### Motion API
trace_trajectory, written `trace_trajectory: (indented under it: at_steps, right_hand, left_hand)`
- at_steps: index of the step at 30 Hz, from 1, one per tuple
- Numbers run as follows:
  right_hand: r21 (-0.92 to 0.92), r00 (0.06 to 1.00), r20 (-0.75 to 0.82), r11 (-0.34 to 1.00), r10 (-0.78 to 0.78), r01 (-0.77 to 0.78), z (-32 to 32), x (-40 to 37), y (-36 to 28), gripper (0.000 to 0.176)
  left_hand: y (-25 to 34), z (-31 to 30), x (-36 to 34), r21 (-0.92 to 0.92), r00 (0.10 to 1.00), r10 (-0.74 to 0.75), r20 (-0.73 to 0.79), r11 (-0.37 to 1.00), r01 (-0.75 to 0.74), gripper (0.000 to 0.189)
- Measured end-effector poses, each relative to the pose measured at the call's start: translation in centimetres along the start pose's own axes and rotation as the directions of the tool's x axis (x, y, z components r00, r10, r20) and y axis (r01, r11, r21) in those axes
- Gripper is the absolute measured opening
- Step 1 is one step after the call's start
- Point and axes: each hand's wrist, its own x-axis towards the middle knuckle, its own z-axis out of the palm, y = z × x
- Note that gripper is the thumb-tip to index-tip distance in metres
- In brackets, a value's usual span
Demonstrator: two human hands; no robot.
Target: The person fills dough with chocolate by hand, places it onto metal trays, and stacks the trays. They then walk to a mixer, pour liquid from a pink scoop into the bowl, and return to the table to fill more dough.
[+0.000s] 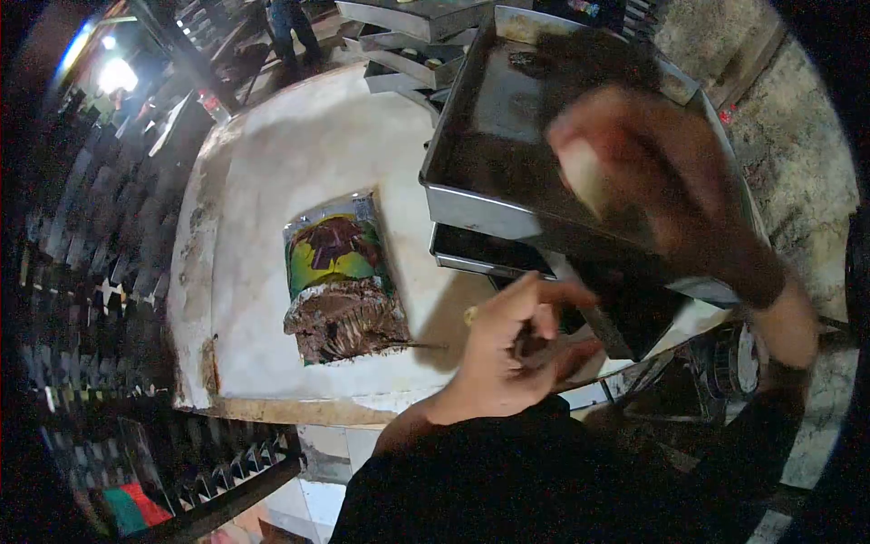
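My right hand (648, 168), smeared by motion, is above a deep metal baking tray (480, 204). Its fingers are closed around a pale, dough-like piece (587, 177). Lower down, near the tray's front side, my left hand (507, 349) has its fingers loosely bent and apart, with nothing visible in them. A small yellowish bit (470, 315) shows at the edge of that hand. To the left, an opened printed packet (333, 249) lies on the table, with a brown chocolate-like paste (349, 322) spread over its near end.
The deep tray rests on another dark tray (480, 254) at the right of the white table (263, 172). More metal trays (403, 45) are stacked at the back, some holding pale pieces. A person's legs (294, 36) stand beyond the table. A thin dark utensil end (426, 345) sticks out of the paste.
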Motion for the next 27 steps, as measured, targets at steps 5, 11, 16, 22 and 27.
trace_trajectory:
  at_steps: [5,11,16,22,27]
  right_hand:
    - [-0.346,0.91,0.358,0.875,-0.21,0.338,5.7,2.5,12.8,0.051]
    - [-0.284,0.974,0.121,0.934,-0.191,0.219,3.1,0.6,6.8,0.062]
    - [-0.516,0.888,-0.253,0.83,-0.385,0.213,0.8,-3.8,-0.5,0.03]
    - [-0.031,0.892,-0.297,0.937,-0.342,0.349,4.5,-13.3,-6.6,0.036]
    - [0.179,0.993,-0.104,0.983,0.062,-0.043,15.2,-15.4,-4.8,0.032]
  left_hand:
    - [0.3,-5.5,-1.9,0.075,0.947,0.204,-0.246,0.979,-0.192,0.023]
    - [-8.6,-14.3,-8.7,0.278,0.914,-0.126,-0.385,0.929,0.245,0.024]
    - [-18.0,-10.3,-11.3,0.747,0.731,-0.66,-0.174,0.394,0.535,0.052]
    - [-22.8,-6.2,-10.2,0.828,0.823,-0.561,-0.092,0.416,0.376,0.041]
    - [-16.3,-7.0,-14.7,0.217,0.83,-0.174,-0.53,0.919,0.33,0.017]
